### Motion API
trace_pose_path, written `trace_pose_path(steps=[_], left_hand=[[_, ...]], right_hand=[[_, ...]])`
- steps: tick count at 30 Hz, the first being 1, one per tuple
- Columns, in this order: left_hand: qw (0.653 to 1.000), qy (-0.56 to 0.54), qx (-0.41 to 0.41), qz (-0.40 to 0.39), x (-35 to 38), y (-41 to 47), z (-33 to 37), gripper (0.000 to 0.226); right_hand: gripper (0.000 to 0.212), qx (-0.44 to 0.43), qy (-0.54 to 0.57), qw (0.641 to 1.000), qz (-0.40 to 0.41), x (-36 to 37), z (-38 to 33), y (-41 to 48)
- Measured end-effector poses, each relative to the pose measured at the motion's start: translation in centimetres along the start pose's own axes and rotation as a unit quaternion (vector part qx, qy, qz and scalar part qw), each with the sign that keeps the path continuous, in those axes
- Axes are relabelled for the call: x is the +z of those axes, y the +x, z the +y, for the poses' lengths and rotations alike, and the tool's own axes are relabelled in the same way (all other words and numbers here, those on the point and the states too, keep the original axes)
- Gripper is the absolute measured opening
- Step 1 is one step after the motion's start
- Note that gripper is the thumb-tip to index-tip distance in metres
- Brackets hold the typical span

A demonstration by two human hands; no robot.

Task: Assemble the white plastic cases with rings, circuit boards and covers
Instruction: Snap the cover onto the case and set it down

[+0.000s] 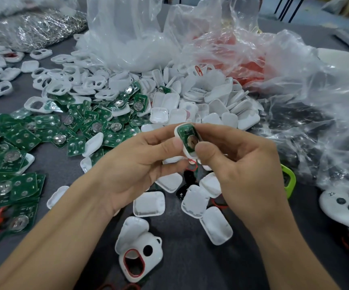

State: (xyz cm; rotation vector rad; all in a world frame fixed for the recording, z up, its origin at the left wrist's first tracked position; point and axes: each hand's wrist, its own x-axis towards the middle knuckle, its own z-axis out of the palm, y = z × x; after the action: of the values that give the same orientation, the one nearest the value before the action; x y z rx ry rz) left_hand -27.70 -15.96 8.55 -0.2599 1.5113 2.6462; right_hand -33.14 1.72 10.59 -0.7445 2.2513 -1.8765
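Just above the grey tabletop, near the middle of the scene, both hands hold one white case between them. A green circuit board is seated inside the case, with its round metal cell facing up. The left hand has a closed grip on the case's left edge, thumb on top and curled fingers behind. The right hand pinches the right side, with its thumb pressed on the near part of the board and its fingers curled behind the case. To the left lies a heap of loose green boards, and far beyond the hands is a mound of white covers. More white shells with cut-out holes spread out far left. Crumpled clear plastic bags rise at the far side, one of them holding red pieces. Nearer than the hands, a second case lies on the tabletop with a red ring set round its opening. A few single covers lie just beside it.
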Motion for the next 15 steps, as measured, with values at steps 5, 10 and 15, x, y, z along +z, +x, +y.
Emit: trace_pose_path(steps=[5,10,15], left_hand=[[0.996,-0.043,-0.049,-0.061,0.05,-0.16,0.1,0.043],[0.996,-0.023,-0.074,-0.047,-0.06,-0.13,0.16,0.041],[0.996,-0.034,-0.073,-0.035,0.01,0.13,-0.18,0.038]], right_hand=[[0.03,-0.049,-0.137,0.988,0.055,0.01,-0.02,-0.4],[0.038,-0.067,-0.208,0.976,0.006,-0.46,-0.32,-0.35],[0.033,-0.138,-0.292,0.945,0.047,0.0,-0.12,-0.55]])
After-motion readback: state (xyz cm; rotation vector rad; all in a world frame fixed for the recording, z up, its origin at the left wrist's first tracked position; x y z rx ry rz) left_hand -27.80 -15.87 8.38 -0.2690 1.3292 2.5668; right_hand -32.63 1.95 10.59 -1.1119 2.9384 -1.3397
